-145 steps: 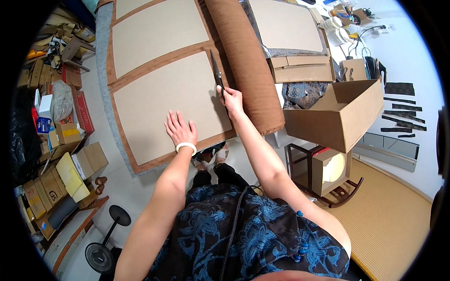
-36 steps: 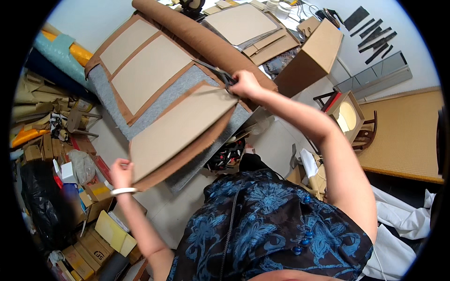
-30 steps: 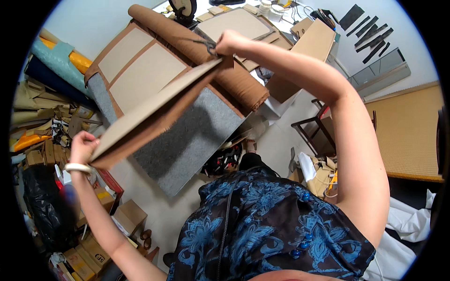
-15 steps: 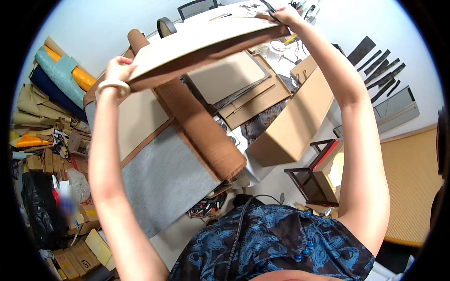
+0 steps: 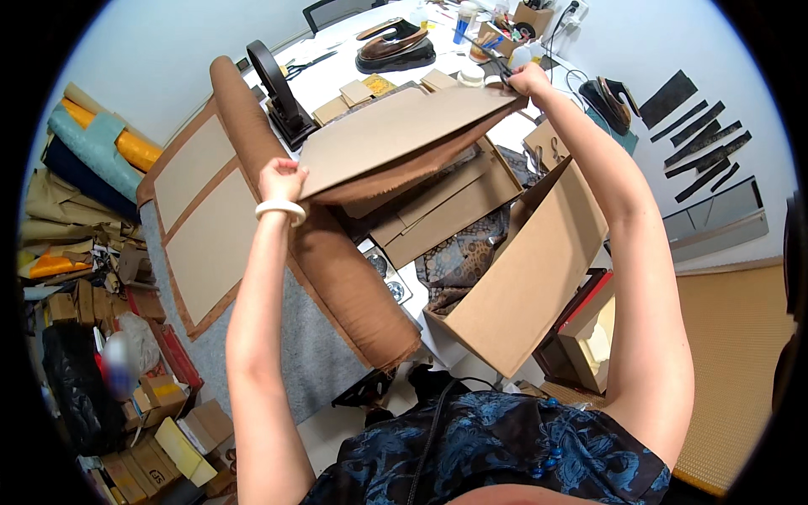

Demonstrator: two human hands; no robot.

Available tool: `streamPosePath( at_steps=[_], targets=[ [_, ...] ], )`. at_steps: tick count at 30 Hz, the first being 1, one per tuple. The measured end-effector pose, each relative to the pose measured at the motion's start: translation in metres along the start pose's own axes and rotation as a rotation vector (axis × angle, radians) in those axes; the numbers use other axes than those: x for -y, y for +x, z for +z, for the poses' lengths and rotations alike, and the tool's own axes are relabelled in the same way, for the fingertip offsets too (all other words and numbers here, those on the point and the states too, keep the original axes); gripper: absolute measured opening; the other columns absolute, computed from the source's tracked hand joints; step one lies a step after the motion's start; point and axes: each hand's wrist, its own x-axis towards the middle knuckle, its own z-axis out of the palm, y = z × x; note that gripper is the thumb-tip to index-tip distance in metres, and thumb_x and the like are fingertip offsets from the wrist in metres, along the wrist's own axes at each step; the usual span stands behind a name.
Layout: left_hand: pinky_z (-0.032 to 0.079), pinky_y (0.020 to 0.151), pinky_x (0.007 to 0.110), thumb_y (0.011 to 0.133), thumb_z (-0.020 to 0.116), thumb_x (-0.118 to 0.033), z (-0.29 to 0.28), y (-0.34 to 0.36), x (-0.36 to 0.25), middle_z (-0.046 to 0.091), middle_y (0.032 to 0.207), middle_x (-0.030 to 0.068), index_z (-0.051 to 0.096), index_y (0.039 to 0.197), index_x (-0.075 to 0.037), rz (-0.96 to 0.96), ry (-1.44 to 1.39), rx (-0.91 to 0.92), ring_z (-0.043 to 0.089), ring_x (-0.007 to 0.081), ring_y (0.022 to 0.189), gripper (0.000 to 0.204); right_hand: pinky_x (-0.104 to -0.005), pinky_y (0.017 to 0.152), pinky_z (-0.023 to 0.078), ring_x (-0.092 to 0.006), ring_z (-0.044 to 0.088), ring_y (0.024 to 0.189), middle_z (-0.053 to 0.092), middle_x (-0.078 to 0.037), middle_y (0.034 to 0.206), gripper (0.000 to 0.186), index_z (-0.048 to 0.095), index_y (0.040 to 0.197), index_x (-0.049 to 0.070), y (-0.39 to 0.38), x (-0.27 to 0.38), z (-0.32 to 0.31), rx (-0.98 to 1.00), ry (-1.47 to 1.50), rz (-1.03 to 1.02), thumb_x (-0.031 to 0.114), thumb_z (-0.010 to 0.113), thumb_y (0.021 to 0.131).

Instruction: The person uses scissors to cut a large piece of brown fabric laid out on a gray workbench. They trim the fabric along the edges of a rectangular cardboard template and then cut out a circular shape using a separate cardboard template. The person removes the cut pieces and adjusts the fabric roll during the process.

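A flat beige board (image 5: pixel 396 126) with brown fabric (image 5: pixel 412 175) hanging along its underside is held up in the air between both hands. My left hand (image 5: pixel 283 178), with a pale bangle at its wrist, pinches the board's near left corner. At the far right corner my right hand (image 5: pixel 528 80) is closed on the board, and dark scissors (image 5: pixel 498 66) stick out from the same hand. Below and to the left lies a roll of brown fabric (image 5: pixel 349 278). Its unrolled part carries beige panels (image 5: pixel 206 265) on a grey felt sheet (image 5: pixel 307 358).
Under the board sits a shallow cardboard tray (image 5: pixel 454 210), next to a long cardboard box (image 5: pixel 526 278) and dark patterned cloth (image 5: pixel 463 257). A black ring-shaped stand (image 5: pixel 273 84) and a clothes iron (image 5: pixel 394 46) stand farther back. Boxes and material rolls (image 5: pixel 101 143) crowd the left.
The board has come down and toward me, with both hands still on it. My view has shifted too, so more of the panels on the left and the far tabletop now shows.
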Motion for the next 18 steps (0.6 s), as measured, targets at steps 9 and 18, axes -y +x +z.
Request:
streamPosePath(
  at_steps=[9, 18],
  targets=[
    [0.052, 0.069, 0.029, 0.075, 0.079, -0.010, 0.006, 0.024, -0.032, 0.068, 0.081, 0.0058, 0.066, 0.085, -0.004, 0.070, -0.179, -0.144, 0.061, 0.0135, 0.074, 0.017, -0.0266, 0.063, 0.050, -0.0106, 0.063, 0.065, 0.068, -0.004, 0.075, 0.008, 0.070, 0.085, 0.003, 0.060, -0.011, 0.009, -0.005, 0.395, -0.058, 0.010, 0.070, 0.082],
    [0.051, 0.074, 0.034, 0.076, 0.072, -0.002, 0.134, -0.053, 0.097, 0.065, 0.076, 0.0098, 0.060, 0.076, -0.003, -0.024, -0.149, -0.284, 0.062, 0.0198, 0.074, 0.012, -0.0353, 0.070, 0.055, -0.0274, 0.069, 0.076, 0.070, -0.019, 0.089, 0.048, 0.068, 0.096, -0.005, 0.011, -0.047, 0.045, 0.275, -0.167, 0.090, 0.035, 0.068, 0.070]
  ],
)
